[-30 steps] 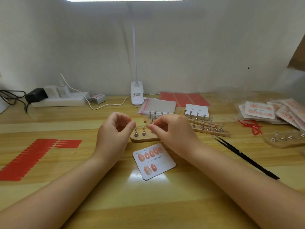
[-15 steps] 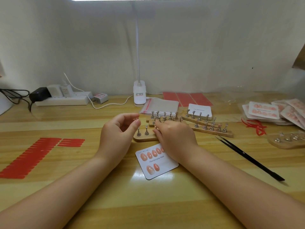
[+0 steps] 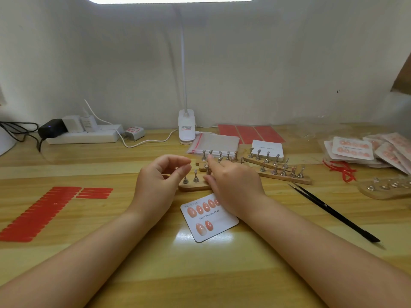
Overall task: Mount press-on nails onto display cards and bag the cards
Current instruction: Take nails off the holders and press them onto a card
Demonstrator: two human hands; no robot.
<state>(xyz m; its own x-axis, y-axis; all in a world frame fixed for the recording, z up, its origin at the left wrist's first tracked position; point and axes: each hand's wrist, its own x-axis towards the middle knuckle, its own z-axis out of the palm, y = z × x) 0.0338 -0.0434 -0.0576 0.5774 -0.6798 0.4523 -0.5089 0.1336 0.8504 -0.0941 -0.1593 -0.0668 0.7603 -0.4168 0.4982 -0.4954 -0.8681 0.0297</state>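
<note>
Lying flat, white display card [image 3: 209, 218] bearing seven glossy peach-orange nails [image 3: 201, 208].

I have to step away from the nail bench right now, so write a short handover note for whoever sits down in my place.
Left hand: fingers curled, thumb near index; whether it pinches anything cannot be told.
Right hand: reaching over the near wooden stand of metal pegs, fingertips among the pegs; grip hidden.
White "Handmade Nail" display card lies in front, partly under the right wrist: five peach nails on top, two below.
Finished bagged cards are piled far right; clear empty bags by the lamp base.
Left: fill the bottom row, then bag the card.
</note>
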